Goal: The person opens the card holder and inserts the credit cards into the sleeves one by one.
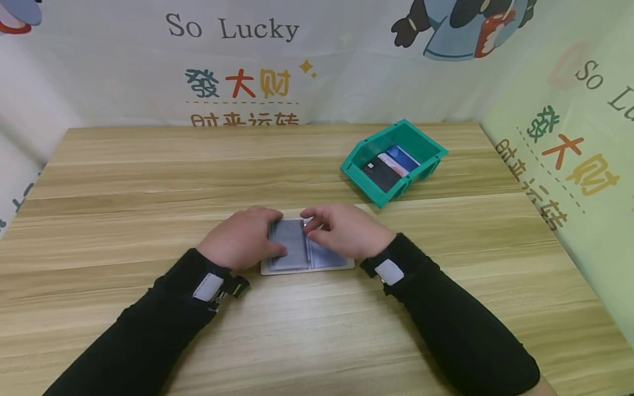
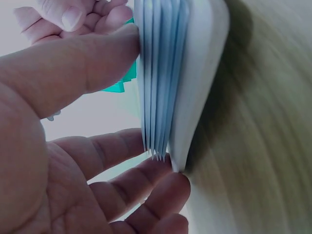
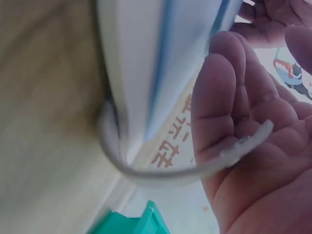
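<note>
An opened card holder (image 1: 292, 242) with a pale cover and clear plastic sleeves lies on the table. My left hand (image 1: 245, 236) holds its left half, the thumb on the top sleeve and the fingertips along the edge. Seen edge-on in the left wrist view, the sleeves (image 2: 163, 73) form a thin stack above the cover (image 2: 202, 63). Over the middle fold hovers my right hand (image 1: 349, 231), fingers loosely bent; nothing shows between them. A pale strap (image 3: 195, 173) sticks out from the cover beside that hand in the right wrist view.
Toward the back right, a green bin (image 1: 396, 159) sits on the wooden table (image 1: 148, 181) with several cards (image 1: 391, 168) inside, one black and one blue among them. A printed cloth (image 1: 337, 55) hangs behind the table and along its sides.
</note>
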A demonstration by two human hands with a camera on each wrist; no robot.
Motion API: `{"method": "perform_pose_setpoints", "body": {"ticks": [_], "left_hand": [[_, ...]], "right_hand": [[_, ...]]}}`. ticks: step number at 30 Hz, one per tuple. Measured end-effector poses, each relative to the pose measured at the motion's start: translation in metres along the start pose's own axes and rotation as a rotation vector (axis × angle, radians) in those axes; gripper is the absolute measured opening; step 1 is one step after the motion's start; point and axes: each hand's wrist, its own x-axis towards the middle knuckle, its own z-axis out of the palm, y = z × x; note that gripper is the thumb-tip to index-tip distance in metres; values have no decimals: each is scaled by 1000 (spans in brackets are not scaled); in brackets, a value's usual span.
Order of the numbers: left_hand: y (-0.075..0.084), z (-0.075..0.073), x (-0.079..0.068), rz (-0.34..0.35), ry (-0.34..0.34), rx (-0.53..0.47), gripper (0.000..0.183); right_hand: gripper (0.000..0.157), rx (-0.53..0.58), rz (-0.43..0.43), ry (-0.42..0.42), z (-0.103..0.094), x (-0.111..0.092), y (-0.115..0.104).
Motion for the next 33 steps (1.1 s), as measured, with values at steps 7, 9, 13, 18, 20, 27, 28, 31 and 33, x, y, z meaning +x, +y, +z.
{"method": "perform_pose_setpoints", "body": {"ticks": [7, 9, 13, 18, 20, 27, 28, 31, 33], "left_hand": [[1, 1, 1, 7, 17, 1, 66], [1, 2, 1, 10, 19, 2, 66], [0, 2, 0, 10, 20, 2, 66], [0, 3, 0, 11, 20, -3, 66], [0, 3, 0, 12, 18, -6, 66], [0, 3, 0, 8, 26, 6, 66], [0, 3, 0, 4, 27, 8, 66], [0, 3, -1, -4, 33, 17, 66], [1, 3, -1, -12, 37, 24, 65]], "right_hand": [[33, -33, -9, 251, -27, -7, 1], [29, -60, 12, 356, -41, -9, 4], [29, -188, 121, 489, -71, -7, 16], [40, -407, 292, 454, -101, 0, 41], [41, -472, 338, 406, -107, 4, 50], [19, -533, 465, 254, -111, 17, 63], [16, -540, 484, 247, -111, 20, 64], [15, -582, 543, 222, -109, 28, 67], [18, -605, 576, 204, -107, 32, 68]]}}
